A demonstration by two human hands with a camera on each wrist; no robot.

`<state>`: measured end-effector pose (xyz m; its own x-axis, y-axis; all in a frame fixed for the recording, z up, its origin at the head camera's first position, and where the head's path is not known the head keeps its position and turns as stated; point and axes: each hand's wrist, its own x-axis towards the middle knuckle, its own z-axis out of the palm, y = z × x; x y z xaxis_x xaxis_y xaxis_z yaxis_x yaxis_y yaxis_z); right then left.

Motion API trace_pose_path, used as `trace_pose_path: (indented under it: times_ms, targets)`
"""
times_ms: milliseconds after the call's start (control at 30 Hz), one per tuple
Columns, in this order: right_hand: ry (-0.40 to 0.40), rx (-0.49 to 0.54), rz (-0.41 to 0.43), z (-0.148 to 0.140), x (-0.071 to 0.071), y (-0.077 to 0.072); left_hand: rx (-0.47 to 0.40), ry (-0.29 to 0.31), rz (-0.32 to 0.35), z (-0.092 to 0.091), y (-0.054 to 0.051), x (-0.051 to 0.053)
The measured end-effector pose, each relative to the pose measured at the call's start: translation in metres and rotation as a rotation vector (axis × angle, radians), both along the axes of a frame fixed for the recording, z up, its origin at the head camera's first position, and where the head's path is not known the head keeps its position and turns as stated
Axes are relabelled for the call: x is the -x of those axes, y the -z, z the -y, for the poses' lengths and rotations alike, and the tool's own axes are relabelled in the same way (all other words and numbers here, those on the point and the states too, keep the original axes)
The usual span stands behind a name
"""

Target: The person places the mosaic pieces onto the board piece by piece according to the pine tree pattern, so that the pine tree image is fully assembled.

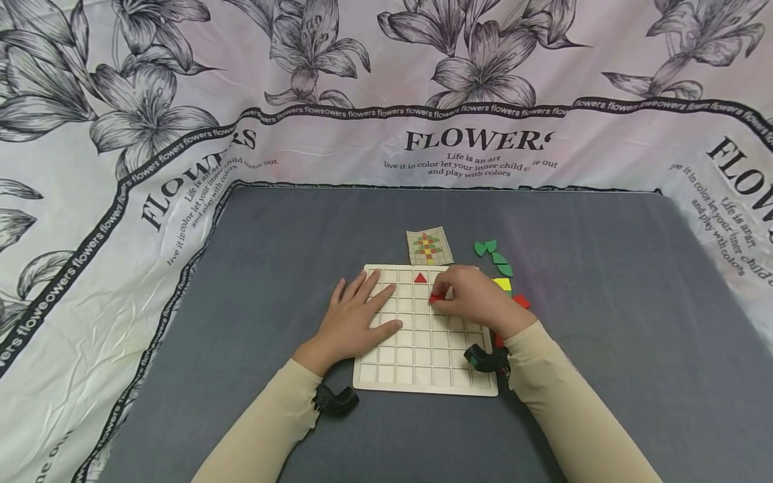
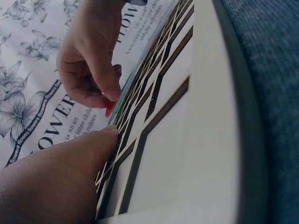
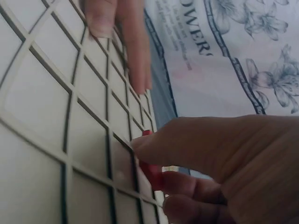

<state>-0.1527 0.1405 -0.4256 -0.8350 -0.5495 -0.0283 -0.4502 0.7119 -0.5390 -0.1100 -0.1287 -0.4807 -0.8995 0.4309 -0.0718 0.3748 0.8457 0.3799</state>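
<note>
A pale wooden grid board (image 1: 423,373) lies on the grey tabletop. My left hand (image 1: 353,323) rests on its left side with fingers spread; its thumb (image 2: 70,163) touches the board in the left wrist view. My right hand (image 1: 474,298) pinches a small red piece (image 3: 150,170) between thumb and fingers, over the upper middle cells. The piece's full shape is hidden by the fingers. A red triangle (image 1: 421,278) sits in a top-row cell, left of the right hand. Behind the board lies a pattern card (image 1: 430,246) with a coloured mosaic design.
Green leaf-shaped pieces (image 1: 498,258) lie beyond the board's upper right corner. Near them are a yellow piece (image 1: 502,284) and red pieces (image 1: 522,302), partly hidden by the right arm. A white flower-printed cloth (image 1: 338,144) hangs behind the table.
</note>
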Motion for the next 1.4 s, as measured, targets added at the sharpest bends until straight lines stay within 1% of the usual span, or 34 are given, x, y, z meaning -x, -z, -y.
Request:
trace_pose_path:
  times_ms: [333, 500, 700, 1133, 1400]
  targets:
    - [-0.025, 0.007, -0.017, 0.016, 0.003, 0.007, 0.0, 0.001, -0.003, 0.0, -0.002, 0.0]
    - [-0.03, 0.021, -0.034, 0.018, 0.002, 0.006, 0.01, -0.004, -0.018, -0.001, 0.0, 0.0]
    - [-0.027, 0.014, -0.06, 0.02, 0.002, 0.007, 0.018, -0.001, -0.033, -0.001, 0.002, 0.0]
    - [0.001, 0.022, -0.106, 0.02, 0.003, 0.013, 0.022, -0.003, -0.001, 0.0, 0.001, 0.0]
    - [-0.005, 0.036, -0.109, 0.019, 0.005, 0.016, 0.02, -0.003, -0.003, 0.0, 0.001, 0.001]
